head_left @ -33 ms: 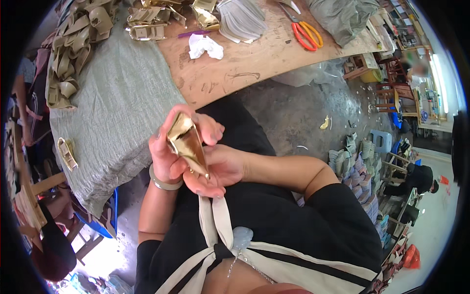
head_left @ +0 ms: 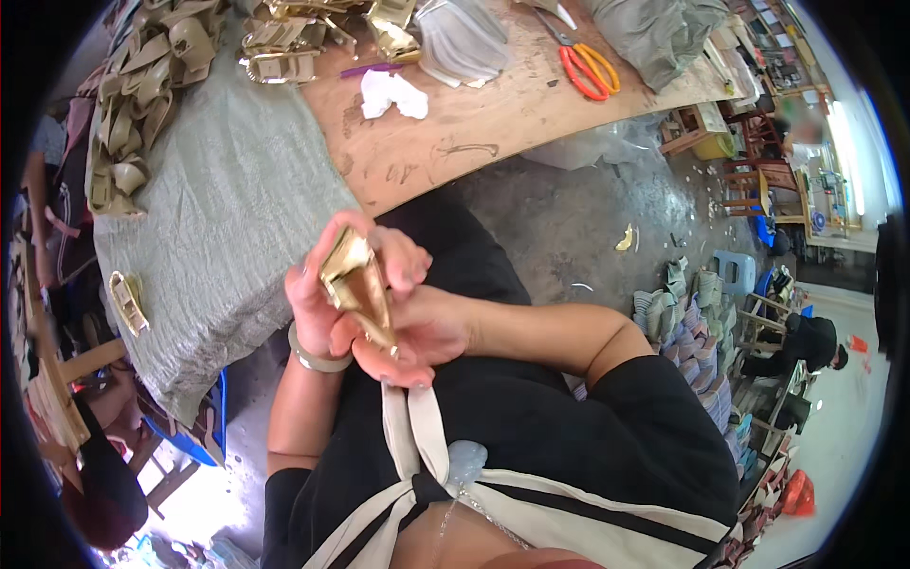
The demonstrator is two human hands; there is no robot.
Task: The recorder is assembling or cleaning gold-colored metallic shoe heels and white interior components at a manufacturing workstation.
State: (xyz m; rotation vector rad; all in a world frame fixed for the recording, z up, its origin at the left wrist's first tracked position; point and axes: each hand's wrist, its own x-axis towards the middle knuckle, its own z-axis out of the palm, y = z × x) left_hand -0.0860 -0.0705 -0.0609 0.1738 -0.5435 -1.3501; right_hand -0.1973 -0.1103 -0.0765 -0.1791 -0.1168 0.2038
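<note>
A shiny gold shoe heel [head_left: 364,289] is held up in front of my body, its hollow side partly in view. My left hand [head_left: 311,289] wraps its fingers around the wide upper end. Below, my right hand [head_left: 431,327] closes its fingers at the narrow tip. Part of the heel is hidden behind the fingers. A gold heel [head_left: 129,302] lies alone on the grey woven cloth [head_left: 227,190], left of my hands. Several more gold heels [head_left: 280,66] are heaped at the far side of the table.
Bare beige heels [head_left: 142,123] pile up at the far left. On the wooden table [head_left: 408,152] are crumpled white tissue [head_left: 393,95], a stack of pale sheets [head_left: 464,43], a purple strip [head_left: 370,70], and scissors with red and orange handles [head_left: 590,72]. A grey sack [head_left: 654,38] sits at the far right.
The heel has tilted slightly and shifted a little down in the picture, together with my hands. Both hands keep hold of it.
</note>
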